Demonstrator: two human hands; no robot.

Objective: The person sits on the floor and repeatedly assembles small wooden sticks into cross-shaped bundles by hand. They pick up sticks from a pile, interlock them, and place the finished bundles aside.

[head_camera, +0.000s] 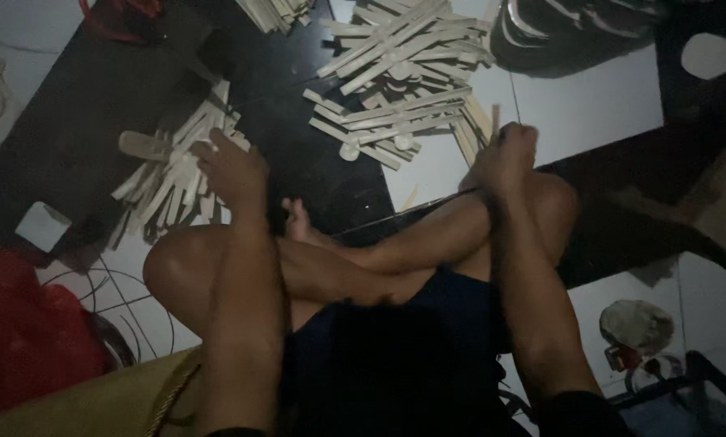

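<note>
Seated cross-legged on the floor. Left hand down on the near heap of pale wooden sticks, fingers spread loosely over them, grip unclear in the dim light. Right hand fisted around a thin stick standing upright, beside the bigger pile of sticks.
</note>
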